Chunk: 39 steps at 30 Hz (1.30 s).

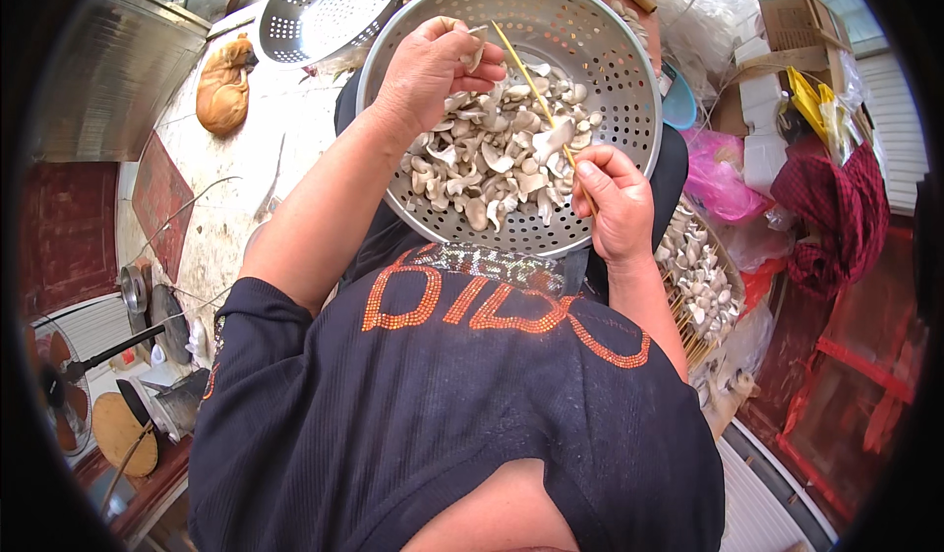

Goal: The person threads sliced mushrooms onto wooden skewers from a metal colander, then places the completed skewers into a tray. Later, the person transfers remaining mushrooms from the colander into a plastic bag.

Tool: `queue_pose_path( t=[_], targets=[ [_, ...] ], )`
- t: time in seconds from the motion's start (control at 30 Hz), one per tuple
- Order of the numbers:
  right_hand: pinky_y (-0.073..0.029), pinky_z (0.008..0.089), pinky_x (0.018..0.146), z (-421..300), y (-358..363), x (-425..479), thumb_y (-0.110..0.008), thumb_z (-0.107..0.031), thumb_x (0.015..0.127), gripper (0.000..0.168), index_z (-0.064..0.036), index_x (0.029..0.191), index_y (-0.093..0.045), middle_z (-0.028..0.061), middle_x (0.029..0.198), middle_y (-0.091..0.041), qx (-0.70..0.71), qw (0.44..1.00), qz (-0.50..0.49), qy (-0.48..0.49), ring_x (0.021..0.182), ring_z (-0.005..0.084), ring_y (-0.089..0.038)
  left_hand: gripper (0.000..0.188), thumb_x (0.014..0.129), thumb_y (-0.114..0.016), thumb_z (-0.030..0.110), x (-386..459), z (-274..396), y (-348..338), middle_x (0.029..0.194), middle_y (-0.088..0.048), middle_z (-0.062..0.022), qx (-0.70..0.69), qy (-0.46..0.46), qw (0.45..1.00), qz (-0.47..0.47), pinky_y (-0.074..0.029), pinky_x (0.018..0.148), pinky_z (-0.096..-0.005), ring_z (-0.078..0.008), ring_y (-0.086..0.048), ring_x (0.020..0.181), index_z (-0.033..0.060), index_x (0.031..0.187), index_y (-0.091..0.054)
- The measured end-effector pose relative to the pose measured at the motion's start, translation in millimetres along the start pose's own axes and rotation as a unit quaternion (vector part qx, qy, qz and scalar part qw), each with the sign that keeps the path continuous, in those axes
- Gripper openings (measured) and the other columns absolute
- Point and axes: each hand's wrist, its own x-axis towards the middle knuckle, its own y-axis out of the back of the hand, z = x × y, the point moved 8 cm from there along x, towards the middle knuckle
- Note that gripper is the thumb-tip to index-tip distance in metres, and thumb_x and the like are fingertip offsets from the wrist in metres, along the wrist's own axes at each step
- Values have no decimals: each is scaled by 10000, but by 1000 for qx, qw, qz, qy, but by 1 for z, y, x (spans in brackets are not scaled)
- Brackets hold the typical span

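A large metal colander (619,43) rests on my lap, partly filled with loose oyster mushrooms (509,124). Over its left side, my left hand (435,69) holds a mushroom piece (476,52) between thumb and fingers. My right hand (612,198), at the colander's lower right, grips a thin bamboo skewer (521,65) that slants up and to the left. One mushroom (553,141) is threaded on the skewer just above my fingers. The skewer's bare tip lies a little right of the mushroom in my left hand, apart from it.
Beside my right arm stands a basket (726,253) of skewered mushrooms (697,279). Another metal colander (332,14) is at the upper left. A brown dog (223,95) lies curled on the floor. Pink plastic bags (719,172) and cardboard (800,25) are piled at the right.
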Motion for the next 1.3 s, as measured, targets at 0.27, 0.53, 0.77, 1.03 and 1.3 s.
queue_pose_path(
  t=[0.27, 0.53, 0.77, 1.03, 1.3],
  targets=[
    [-377, 163, 478, -1, -5, -5, -618, -99, 895, 85, -25, 937, -623, 7, 712, -584, -57, 998, 1, 3, 537, 32, -481, 198, 800, -584, -77, -7, -6, 2, 905, -624, -69, 44, -34, 998, 38, -556, 683, -265, -161, -650, 785, 57, 939, -539],
    [-369, 160, 487, -1, -11, -7, -618, -102, 896, 88, -20, 929, -619, -21, 717, -566, -129, 992, -9, 5, 558, 15, -459, 224, 863, -552, 6, -11, -6, 11, 951, -629, -86, -80, -40, 996, 21, -539, 829, -365, -244, -648, 903, -12, 1083, -590],
    [-367, 163, 504, 1, -14, -8, -623, -86, 892, 80, -12, 924, -616, -29, 726, -559, -133, 991, -20, 21, 578, 16, -462, 231, 891, -566, 42, -11, -2, 24, 1018, -634, -149, -123, -29, 989, 80, -557, 772, -334, -260, -655, 906, -7, 1114, -534],
    [-377, 161, 538, 1, -13, -10, -642, -62, 881, 82, -6, 936, -620, -32, 758, -574, -137, 990, -16, 21, 618, 16, -483, 262, 847, -633, 31, -13, -1, 28, 973, -638, -136, -78, -20, 995, 61, -570, 774, -336, -256, -670, 872, 6, 1088, -533],
    [-413, 170, 616, 0, -15, -13, -652, -42, 871, 86, 6, 937, -624, -33, 788, -588, -157, 987, -24, 21, 688, 25, -520, 328, 826, -671, 46, -19, -7, 27, 921, -651, -104, -7, 51, 998, 40, -577, 715, -290, -218, -677, 792, 16, 1126, -542]
  ],
)
